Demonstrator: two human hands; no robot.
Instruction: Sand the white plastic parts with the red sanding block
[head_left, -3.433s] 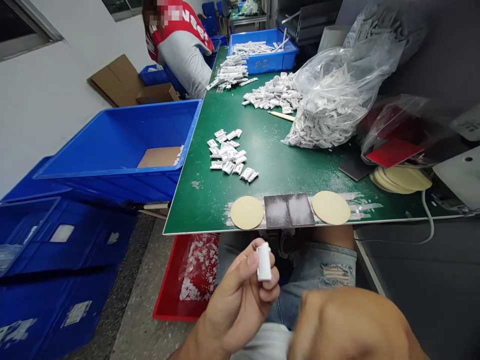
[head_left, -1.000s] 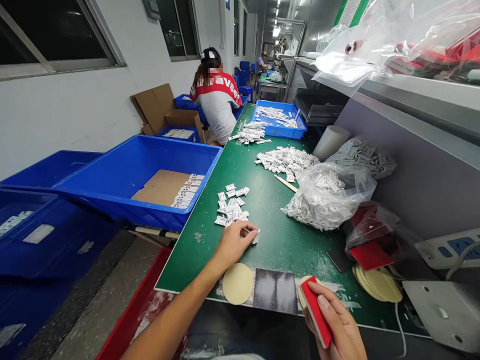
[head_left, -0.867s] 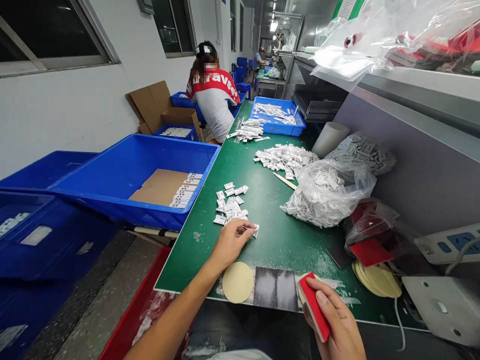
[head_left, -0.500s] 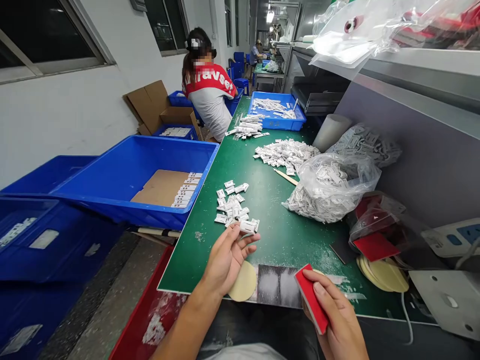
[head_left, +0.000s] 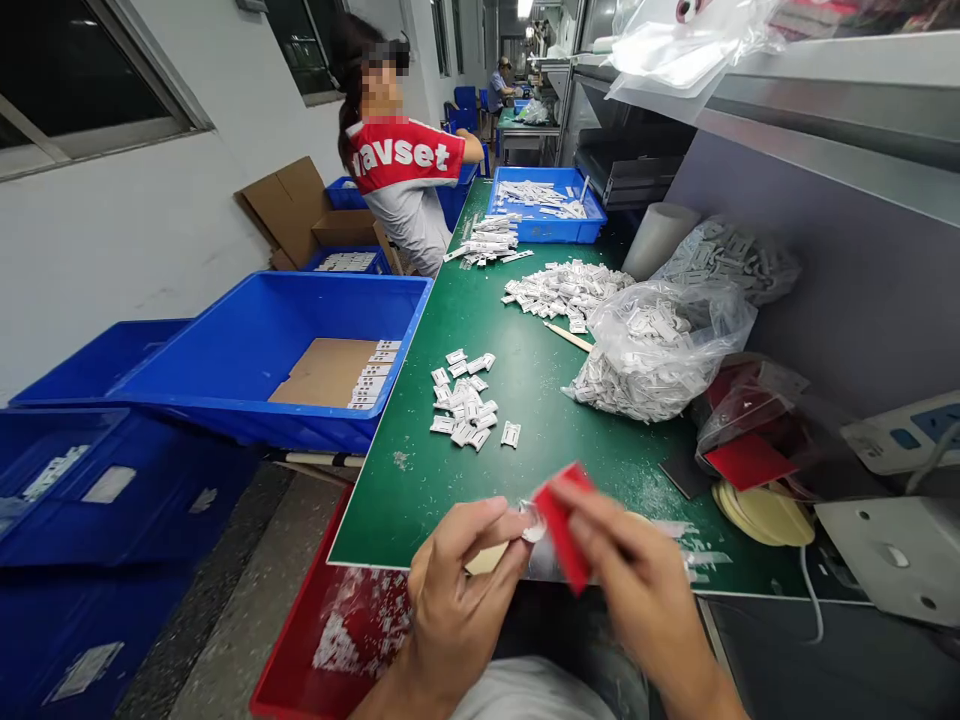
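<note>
My left hand (head_left: 463, 575) is closed, pinching a small white plastic part (head_left: 533, 524) between thumb and fingertips over the table's front edge. My right hand (head_left: 637, 565) grips a flat red sanding block (head_left: 564, 535), blurred by motion, its edge right at the part; whether they touch I cannot tell. Beyond my hands lies a loose pile of similar white parts (head_left: 463, 408), with one single white part (head_left: 511, 434) lying apart to its right. A pale yellow disc (head_left: 486, 558) shows partly behind my left hand.
On the green table (head_left: 382, 500) are a clear bag of white parts (head_left: 645, 365), a larger heap (head_left: 562, 290), a wooden stick (head_left: 568, 336) and yellow discs (head_left: 761, 515). A blue bin (head_left: 262, 300) stands left, a red bin (head_left: 300, 630) below. A co-worker (head_left: 401, 160) sits beyond.
My left hand has drawn back from the pile toward me with the white part. My right hand has brought the red sanding block leftward and up to it. The co-worker has turned.
</note>
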